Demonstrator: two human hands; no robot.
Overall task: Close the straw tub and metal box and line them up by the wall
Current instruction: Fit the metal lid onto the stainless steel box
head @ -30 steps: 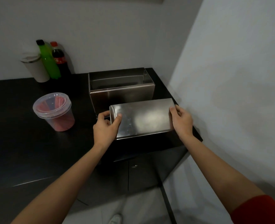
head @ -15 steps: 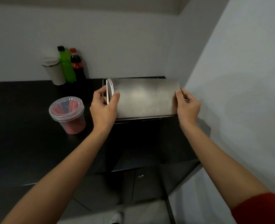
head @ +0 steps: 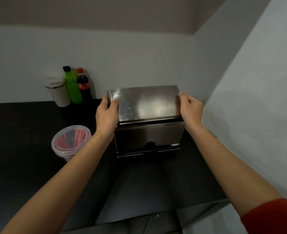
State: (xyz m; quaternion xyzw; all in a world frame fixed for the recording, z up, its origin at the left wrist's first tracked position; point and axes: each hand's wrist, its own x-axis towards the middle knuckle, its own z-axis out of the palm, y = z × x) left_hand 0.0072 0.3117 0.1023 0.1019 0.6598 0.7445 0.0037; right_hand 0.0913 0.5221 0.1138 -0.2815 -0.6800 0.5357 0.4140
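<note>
A steel metal box (head: pixel 147 137) stands on the black counter (head: pixel 21 141) near the right wall. Its shiny metal lid (head: pixel 146 103) rests over the box's top, front edge just above the box's front rim. My left hand (head: pixel 106 115) grips the lid's left end and my right hand (head: pixel 190 109) grips its right end. To the left of the box stands the clear straw tub (head: pixel 71 141), holding red straws, with a clear lid on top; my left forearm hides its lower right part.
A beige tumbler (head: pixel 58 92), a green bottle (head: pixel 71 85) and a cola bottle (head: pixel 83 85) stand against the back wall at the left. White walls meet in a corner behind the box. The counter's front edge runs below my arms, cabinet doors under it.
Both hands carried the metal lid from the counter's front edge up and back onto the box. The camera view tilted up toward the wall.
</note>
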